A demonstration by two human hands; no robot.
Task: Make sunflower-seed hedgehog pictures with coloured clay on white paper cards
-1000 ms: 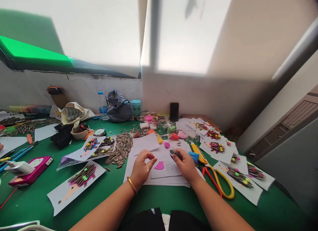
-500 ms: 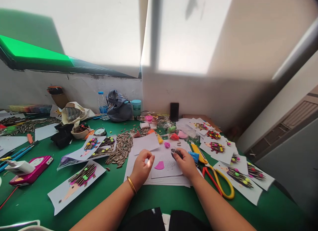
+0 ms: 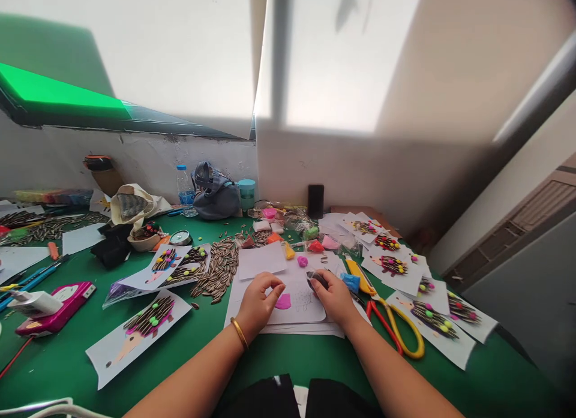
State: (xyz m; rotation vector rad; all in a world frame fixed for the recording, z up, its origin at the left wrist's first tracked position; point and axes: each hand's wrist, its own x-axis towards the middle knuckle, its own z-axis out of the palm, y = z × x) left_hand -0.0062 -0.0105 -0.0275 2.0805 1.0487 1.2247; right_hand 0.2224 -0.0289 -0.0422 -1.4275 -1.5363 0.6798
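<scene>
My left hand (image 3: 261, 301), with a gold bangle at the wrist, hovers over the left side of a white drawing sheet (image 3: 306, 316). Its thumb and forefinger are brought close together, and whatever they pinch is too small to make out. Beside its thumb lies a flat pink clay piece (image 3: 283, 301) on the sheet. My right hand (image 3: 335, 298) grips a small packet of black clay (image 3: 317, 280) at the sheet's right side. Faint pencil lines show between the hands. A round magenta clay lump (image 3: 302, 261) sits beyond them.
Sunflower seeds (image 3: 219, 265) are heaped to the left. Finished hedgehog cards (image 3: 432, 322) lie right, another card (image 3: 137, 337) left. Yellow-handled scissors (image 3: 405, 331) rest beside my right forearm. Clay packets (image 3: 315, 246), a phone (image 3: 315, 201) and a blue bag (image 3: 216, 196) stand or lie toward the wall.
The drawing sheet and pink piece have shifted slightly left. My left thumb and forefinger have reached a little to the right. My right hand has moved slightly left, still gripping the black clay packet.
</scene>
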